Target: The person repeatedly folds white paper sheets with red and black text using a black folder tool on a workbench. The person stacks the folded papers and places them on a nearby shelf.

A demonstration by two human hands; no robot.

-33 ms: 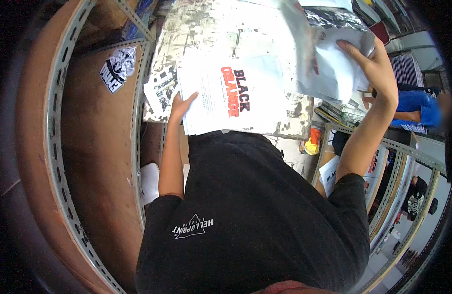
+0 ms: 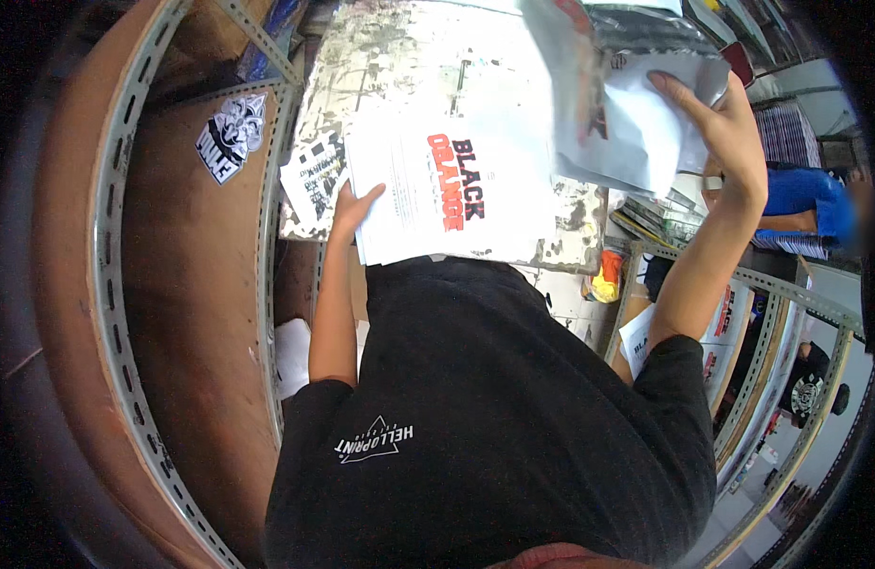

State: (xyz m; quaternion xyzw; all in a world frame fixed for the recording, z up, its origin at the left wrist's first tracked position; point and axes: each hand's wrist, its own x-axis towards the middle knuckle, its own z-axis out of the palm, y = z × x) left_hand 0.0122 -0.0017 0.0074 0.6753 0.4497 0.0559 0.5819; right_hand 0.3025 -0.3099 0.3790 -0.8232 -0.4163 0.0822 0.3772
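A stack of white printed sheets or flat bags lies on the near side of the paint-stained table, with large black and orange-red lettering on the top one. My left hand grips its left edge, thumb on top; the other fingers are partly hidden. At the far right, my right hand pinches a glossy, translucent plastic bag, thumb on its upper face and fingers behind it. The raised bag overlaps the stack's right side in view and is blurred at its left end. A black-and-white patterned sheet sits beside my left hand.
The table is bordered on the left by a metal shelf frame with a stickered brown board. To the right stand another rack and a pile of sheets. A person in blue is beyond my right arm.
The translucent bag in my right hand has shifted slightly left and its left end has swung. My left hand stays at the stack's edge.
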